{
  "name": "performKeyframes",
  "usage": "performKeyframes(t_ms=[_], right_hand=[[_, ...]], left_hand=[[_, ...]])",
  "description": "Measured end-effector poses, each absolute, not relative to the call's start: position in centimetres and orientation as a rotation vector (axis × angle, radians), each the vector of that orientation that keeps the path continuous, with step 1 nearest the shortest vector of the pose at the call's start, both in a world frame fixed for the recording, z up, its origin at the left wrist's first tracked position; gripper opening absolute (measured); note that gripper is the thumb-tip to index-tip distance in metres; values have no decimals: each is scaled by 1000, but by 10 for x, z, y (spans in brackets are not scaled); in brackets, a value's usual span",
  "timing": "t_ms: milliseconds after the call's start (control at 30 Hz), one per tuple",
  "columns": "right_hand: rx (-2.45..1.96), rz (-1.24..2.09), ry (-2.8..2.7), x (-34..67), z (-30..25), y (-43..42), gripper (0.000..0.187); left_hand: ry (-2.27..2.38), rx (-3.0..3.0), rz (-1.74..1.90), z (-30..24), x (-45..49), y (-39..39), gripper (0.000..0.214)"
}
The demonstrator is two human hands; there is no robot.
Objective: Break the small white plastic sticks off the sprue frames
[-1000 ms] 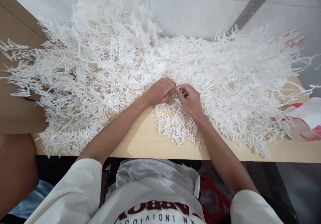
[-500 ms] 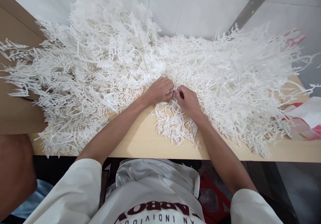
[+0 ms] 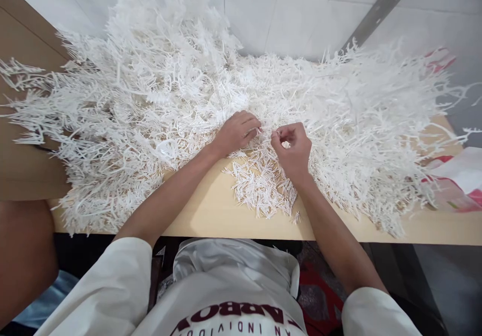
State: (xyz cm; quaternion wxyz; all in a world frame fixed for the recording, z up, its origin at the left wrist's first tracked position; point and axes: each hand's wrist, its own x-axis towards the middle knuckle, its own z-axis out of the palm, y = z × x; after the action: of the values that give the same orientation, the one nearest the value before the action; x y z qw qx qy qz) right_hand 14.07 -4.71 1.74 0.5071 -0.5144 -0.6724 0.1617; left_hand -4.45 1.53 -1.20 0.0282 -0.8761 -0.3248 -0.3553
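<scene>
My left hand (image 3: 237, 134) is closed at the middle of the table (image 3: 205, 210), with a thin white branched sprig (image 3: 259, 131) showing at its fingertips. A short gap to the right, my right hand (image 3: 294, 151) pinches thumb and forefinger together in a ring. Something small and pale is at that pinch, too small to name. Just below both hands lies a small heap of short white sprigs (image 3: 259, 190). Behind my left hand rises a tall pile of white branched plastic strands (image 3: 150, 85). A wide spread of similar strands (image 3: 361, 115) lies beyond my right hand.
A white tiled wall (image 3: 248, 19) stands behind the table, with a grey metal post (image 3: 380, 14) at the back right. Brown cardboard (image 3: 26, 145) borders the left side. A red and white plastic bag (image 3: 457, 185) lies at the right. Another person's limb (image 3: 26, 260) shows at lower left.
My hands were nearly touching over a thin white piece. Now they are apart: the right hand has moved slightly right and its finger ring has opened wider, while the left stays almost in place.
</scene>
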Motion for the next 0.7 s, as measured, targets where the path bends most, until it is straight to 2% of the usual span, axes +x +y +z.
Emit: performKeyframes(t_ms=[133, 400, 700], right_hand=[[-1261, 660, -1773, 143, 13, -42, 28], [-1314, 492, -1978, 146, 8, -36, 21], [-1386, 462, -2107, 147, 12, -39, 26]], left_hand=[[-830, -2717, -1027, -13, -43, 15, 26], [-849, -2676, -1102, -14, -44, 14, 23], [-814, -2782, -1132, -22, -44, 19, 21]])
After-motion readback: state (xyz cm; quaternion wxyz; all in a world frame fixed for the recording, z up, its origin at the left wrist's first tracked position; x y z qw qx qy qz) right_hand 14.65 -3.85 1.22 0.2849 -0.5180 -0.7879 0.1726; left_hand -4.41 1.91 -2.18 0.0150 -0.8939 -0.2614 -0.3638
